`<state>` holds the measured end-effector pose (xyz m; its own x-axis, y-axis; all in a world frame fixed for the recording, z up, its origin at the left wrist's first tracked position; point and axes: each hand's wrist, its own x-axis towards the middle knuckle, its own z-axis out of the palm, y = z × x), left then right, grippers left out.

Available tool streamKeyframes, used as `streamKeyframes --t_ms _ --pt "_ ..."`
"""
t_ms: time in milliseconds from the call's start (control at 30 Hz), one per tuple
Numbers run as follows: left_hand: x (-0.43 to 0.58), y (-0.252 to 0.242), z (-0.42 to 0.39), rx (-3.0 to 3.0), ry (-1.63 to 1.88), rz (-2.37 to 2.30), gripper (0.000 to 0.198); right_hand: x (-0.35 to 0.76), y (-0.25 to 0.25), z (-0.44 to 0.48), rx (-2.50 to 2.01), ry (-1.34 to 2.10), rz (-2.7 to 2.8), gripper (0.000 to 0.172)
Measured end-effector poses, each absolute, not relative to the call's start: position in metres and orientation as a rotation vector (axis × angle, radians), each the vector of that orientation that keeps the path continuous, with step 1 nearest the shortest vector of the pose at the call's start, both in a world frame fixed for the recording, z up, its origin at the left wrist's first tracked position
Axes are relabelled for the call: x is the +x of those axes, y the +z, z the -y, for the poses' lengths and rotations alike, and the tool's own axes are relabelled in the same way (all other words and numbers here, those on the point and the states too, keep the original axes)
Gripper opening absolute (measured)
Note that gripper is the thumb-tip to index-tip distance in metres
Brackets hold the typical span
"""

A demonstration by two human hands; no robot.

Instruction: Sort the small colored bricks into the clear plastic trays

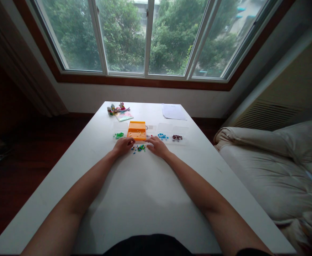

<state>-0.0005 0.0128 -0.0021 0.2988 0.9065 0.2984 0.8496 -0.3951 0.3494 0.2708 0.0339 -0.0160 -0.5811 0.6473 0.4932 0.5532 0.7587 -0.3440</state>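
Observation:
My left hand [123, 145] rests at the front left corner of an orange box [137, 125] with its lid up and small yellowish pieces inside. Its fingers are curled together, and anything between them is too small to make out. On the other side, my right hand [158, 146] has its fingers stretched out beside the box's front right corner. Between both hands lies a loose pile of small mixed-colour pieces [140, 148], mostly green, blue and yellow. Clear boxes flank the orange one, holding green pieces [119, 135], blue pieces [163, 136] and dark brown pieces [177, 137].
Small figurines [112, 109] and a pastel flat pad [124, 116] sit at the table's far left. White paper sheets [174, 111] lie at the far right. Past the right edge of the white table [150, 199] stands a pale sofa [273, 170]. A window [147, 39] faces me.

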Motion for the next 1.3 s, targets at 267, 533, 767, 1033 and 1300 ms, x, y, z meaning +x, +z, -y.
streamKeyframes --t_ms 267,533,767,1033,1300 --pt "-0.002 -0.004 -0.014 2.444 0.702 -1.635 0.025 0.262 -0.013 -0.026 -0.746 0.200 2.465 0.026" --pt "-0.002 -0.004 -0.014 2.421 0.704 -1.638 0.024 0.262 -0.013 -0.030 -0.689 0.210 2.493 0.023" --pt "0.000 -0.001 -0.011 2.421 0.679 -1.647 0.024 0.262 -0.011 -0.028 -0.709 0.207 2.463 0.024" --pt "0.004 -0.003 -0.010 2.424 0.698 -1.617 0.024 0.266 -0.017 -0.032 -0.775 0.229 2.401 0.024" --pt "0.008 -0.006 -0.010 2.452 0.692 -1.546 0.026 0.260 -0.018 -0.030 -0.619 0.257 2.448 0.029"
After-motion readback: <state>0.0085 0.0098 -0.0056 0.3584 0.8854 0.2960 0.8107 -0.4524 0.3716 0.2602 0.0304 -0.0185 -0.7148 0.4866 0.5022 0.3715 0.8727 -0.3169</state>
